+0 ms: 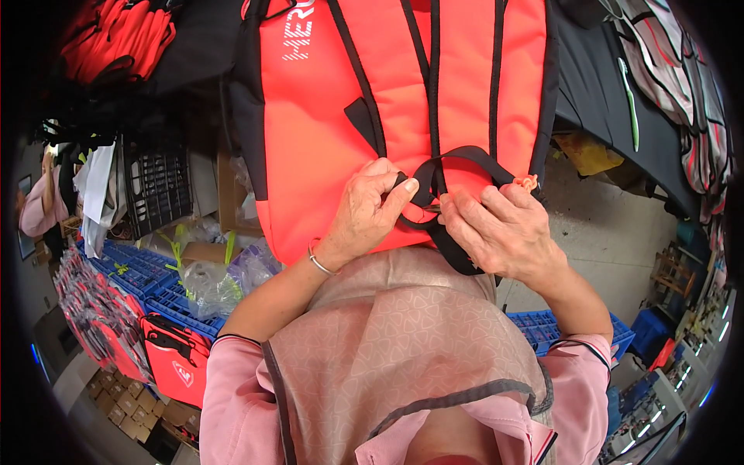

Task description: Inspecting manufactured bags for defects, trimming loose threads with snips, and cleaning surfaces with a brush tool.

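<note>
A bright coral-red backpack (310, 147) with black edging lies in front of me, its shoulder straps (465, 85) uppermost. Near its lower end, my left hand (364, 208) pinches a black webbing strap (473, 155) between thumb and fingers. The webbing loops across to my right hand (500, 229), which is closed around a small tool. Only its dark metal tip (432, 208) shows, close to the webbing, along with an orange wrapped end (528, 183) beyond the knuckles. Most of this tool is hidden by the fingers, so its kind is unclear.
Dark cloth-covered tables flank the backpack, with a green-and-white brush (629, 105) and grey pieces (659, 54) at right. Red bags (116, 43) are piled far left. Blue crates (182, 302), plastic bags and a red bag (174, 356) stand left. Another person (45, 198) is farther left.
</note>
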### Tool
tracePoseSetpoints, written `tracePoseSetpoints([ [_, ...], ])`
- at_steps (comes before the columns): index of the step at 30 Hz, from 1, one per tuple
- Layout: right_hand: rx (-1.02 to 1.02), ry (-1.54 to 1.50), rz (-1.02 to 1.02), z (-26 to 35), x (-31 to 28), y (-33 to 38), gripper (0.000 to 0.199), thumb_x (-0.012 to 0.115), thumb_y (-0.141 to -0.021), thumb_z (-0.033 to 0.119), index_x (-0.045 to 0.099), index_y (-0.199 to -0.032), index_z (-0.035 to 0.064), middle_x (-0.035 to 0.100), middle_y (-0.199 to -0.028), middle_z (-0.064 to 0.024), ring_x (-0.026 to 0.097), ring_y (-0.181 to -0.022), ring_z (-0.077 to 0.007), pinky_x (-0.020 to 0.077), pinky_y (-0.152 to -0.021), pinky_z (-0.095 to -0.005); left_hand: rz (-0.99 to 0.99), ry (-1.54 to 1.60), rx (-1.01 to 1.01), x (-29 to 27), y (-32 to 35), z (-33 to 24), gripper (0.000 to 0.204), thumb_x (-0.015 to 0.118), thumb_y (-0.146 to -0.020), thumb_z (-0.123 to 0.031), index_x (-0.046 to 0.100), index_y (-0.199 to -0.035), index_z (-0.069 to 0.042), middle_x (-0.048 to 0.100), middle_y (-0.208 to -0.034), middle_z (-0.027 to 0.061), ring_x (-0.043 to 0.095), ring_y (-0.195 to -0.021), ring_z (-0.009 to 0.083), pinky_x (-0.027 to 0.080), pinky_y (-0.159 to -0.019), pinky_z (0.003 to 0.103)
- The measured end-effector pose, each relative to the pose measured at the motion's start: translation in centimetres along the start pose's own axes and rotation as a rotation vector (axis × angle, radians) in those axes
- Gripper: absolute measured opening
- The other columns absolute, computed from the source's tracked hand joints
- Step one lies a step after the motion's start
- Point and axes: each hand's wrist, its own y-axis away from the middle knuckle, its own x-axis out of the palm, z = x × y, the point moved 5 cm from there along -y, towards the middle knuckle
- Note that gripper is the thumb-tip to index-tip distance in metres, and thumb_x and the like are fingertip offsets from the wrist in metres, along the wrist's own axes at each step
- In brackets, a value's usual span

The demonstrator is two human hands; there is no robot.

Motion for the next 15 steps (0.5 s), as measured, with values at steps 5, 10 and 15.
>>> tracePoseSetpoints([
  [5, -0.029, 0.004, 0.012, 0.1, 0.1, -0.4, 0.016, 0.072, -0.073, 0.012, 0.068, -0.088, 0.0079, 0.062, -0.087, -0.0004, 0.052, -0.066, -0.0101, 0.0348, -0.055, -0.0260, 0.013, -0.026, -0.012, 0.0, 0.0, 0.2, 0.031, 0.059, -0.095, -0.014, 0.048, -0.072, 0.005, 0.039, -0.070, 0.0057, 0.039, -0.068, 0.0158, 0.035, -0.063, 0.032],
  [10, -0.088, 0.006, 0.019, 0.3, 0.0, -1.0, 0.016, 0.070, -0.073, 0.013, 0.068, -0.088, 0.0075, 0.060, -0.083, 0.0003, 0.052, -0.068, -0.0104, 0.0361, -0.058, -0.0264, 0.021, -0.033, -0.032, 0.1, 0.0, 0.5, 0.030, 0.060, -0.094, -0.014, 0.051, -0.073, 0.004, 0.043, -0.071, 0.0064, 0.041, -0.069, 0.0163, 0.037, -0.065, 0.032],
  [15, -0.236, -0.047, 0.163, 0.6, 0.6, -1.4, 0.009, 0.063, -0.069, 0.017, 0.059, -0.072, 0.0094, 0.050, -0.070, -0.0005, 0.051, -0.069, -0.0139, 0.0378, -0.060, -0.0283, 0.058, -0.057, -0.024, 0.1, -0.1, 0.2, 0.026, 0.062, -0.092, -0.012, 0.055, -0.073, 0.004, 0.047, -0.072, 0.0079, 0.045, -0.071, 0.0173, 0.039, -0.067, 0.032],
])
